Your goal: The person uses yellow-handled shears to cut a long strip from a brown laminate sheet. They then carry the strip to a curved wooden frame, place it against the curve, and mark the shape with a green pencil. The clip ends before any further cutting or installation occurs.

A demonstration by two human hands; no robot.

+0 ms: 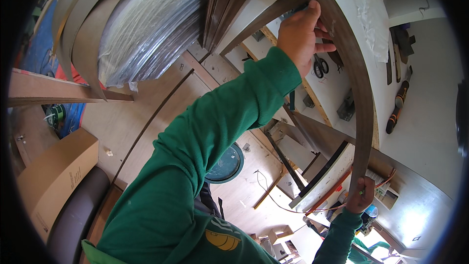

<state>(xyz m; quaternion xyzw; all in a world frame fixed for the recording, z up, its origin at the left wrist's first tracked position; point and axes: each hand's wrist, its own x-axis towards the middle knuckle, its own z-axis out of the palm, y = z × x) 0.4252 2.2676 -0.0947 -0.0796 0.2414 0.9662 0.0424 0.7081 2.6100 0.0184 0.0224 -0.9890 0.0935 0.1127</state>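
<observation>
A long brown wood-look board (360, 98) runs along the edge of a white cabinet, bowed by the lens. Near its upper corner is my left hand (304, 32), fingers at the board's inner edge. A dark piece shows by the thumb and looks gripped, though mostly hidden. Lower right, my right hand (361, 195) is closed at the board's lower end, with a small green tip between the fingers. Beside my left wrist, black-handled scissors (320, 66) lie on a white surface.
An orange-and-black tool (398, 105) lies on the white panel at right. Plastic-wrapped panels (159, 29) lean at upper left. A cardboard box (58, 181) stands at lower left. A dark green round lid (227, 164) is on the floor, and a thin red cable (278, 205) crosses nearby.
</observation>
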